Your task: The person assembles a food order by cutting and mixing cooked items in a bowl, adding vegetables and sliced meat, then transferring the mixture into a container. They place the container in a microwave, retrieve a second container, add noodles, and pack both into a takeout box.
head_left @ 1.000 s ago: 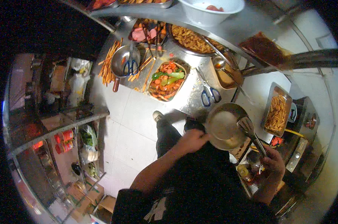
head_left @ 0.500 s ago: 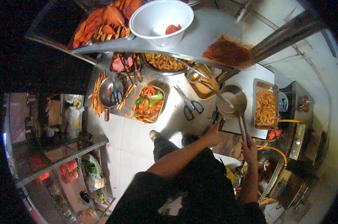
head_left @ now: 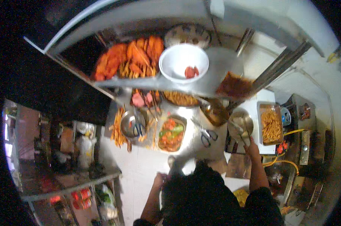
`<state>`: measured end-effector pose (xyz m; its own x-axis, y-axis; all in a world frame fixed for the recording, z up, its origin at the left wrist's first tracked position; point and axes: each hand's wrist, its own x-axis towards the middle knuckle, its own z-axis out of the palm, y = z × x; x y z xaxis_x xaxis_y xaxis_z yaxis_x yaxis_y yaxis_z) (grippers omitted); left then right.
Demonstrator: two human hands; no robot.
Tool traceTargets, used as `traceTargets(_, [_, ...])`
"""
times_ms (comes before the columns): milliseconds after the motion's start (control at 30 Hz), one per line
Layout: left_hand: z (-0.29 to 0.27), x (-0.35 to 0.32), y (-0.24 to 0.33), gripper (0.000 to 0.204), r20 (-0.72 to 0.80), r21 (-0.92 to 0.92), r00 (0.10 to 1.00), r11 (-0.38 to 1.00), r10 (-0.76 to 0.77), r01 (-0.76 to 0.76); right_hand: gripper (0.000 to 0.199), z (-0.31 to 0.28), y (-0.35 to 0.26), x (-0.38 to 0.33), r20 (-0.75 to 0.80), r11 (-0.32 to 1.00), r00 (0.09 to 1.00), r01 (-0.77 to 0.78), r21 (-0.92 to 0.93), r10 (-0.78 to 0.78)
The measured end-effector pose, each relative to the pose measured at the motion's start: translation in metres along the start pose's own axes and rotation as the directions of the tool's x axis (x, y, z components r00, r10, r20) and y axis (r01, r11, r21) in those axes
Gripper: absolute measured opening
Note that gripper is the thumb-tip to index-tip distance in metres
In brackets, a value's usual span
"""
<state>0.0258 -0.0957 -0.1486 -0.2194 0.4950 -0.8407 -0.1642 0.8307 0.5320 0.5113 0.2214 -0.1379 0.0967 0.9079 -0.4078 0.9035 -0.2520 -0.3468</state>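
At the right of the counter stands a round metal pot (head_left: 241, 123) with pale contents and the end of a utensil inside. My right hand (head_left: 252, 148) is closed round a long metal handle (head_left: 246, 139) that meets the pot; whether it belongs to the pot or to a ladle in it, I cannot tell. My left hand (head_left: 160, 180) hangs low, apart from the counter's front edge, its fingers smeared by motion. Scissors (head_left: 207, 136) lie between the pot and a tray of cut vegetables (head_left: 171, 133).
A metal tray of browned food (head_left: 271, 126) sits right of the pot. Left stands a pan (head_left: 134, 122) with scissors in it, beside orange sticks (head_left: 119, 130). The shelf above carries a white bowl (head_left: 183, 62) and reddish meat (head_left: 127, 58). Yellow hoses (head_left: 287, 161) run at the right.
My left hand has swung left and down, away from the pot area. My right hand stays by the pot on the handle. The view has shifted, showing more of the upper shelf.
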Motion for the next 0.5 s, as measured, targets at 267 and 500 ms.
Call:
traceTargets(267, [-0.124, 0.078, -0.119, 0.026, -0.034, 0.974, 0.833, 0.206, 0.552, -0.097, 0.034, -0.145, -0.163, -0.105, -0.772, 0.947, 0.618, 0.313, 0.071, -0.147])
traceTargets(500, [-0.126, 0.074, -0.100, 0.019, 0.136, 0.812, 0.791, 0.390, 0.597, -0.434, 0.045, -0.271, -0.492, -0.192, -0.930, 0.566, -0.222, 0.744, -0.355, -0.293])
